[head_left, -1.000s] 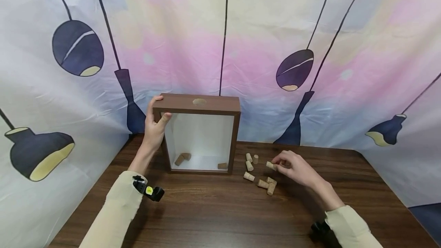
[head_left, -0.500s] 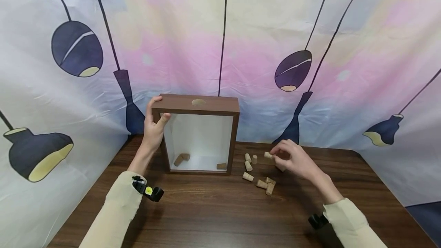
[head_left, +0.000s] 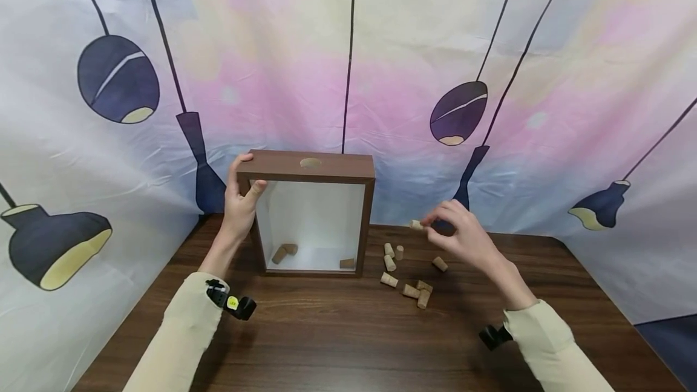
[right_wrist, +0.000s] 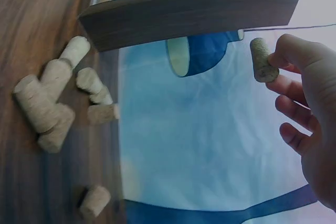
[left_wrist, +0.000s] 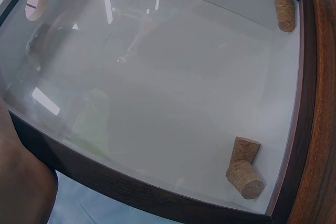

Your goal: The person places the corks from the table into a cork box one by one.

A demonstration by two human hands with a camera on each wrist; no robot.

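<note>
A dark wooden shadow box (head_left: 311,165) with a clear front and a round hole (head_left: 311,163) in its top stands upright on the table. My left hand (head_left: 239,204) grips its upper left corner, thumb on the front and fingers behind. Inside, on the bottom, lie two corks (left_wrist: 244,174) together at the left and another cork (left_wrist: 285,14) at the right. My right hand (head_left: 460,231) pinches a cork (right_wrist: 262,60) between thumb and fingertips, raised above the table to the right of the box.
Several loose corks (head_left: 389,280) lie on the brown table (head_left: 337,331) right of the box. One cork (head_left: 440,264) lies apart, below my right hand. A printed cloth backdrop (head_left: 294,77) hangs close behind the box and along both sides.
My right hand has lifted the pinched cork up off the table and moved it slightly left, uncovering a cork beneath. My left hand keeps its hold on the box.
</note>
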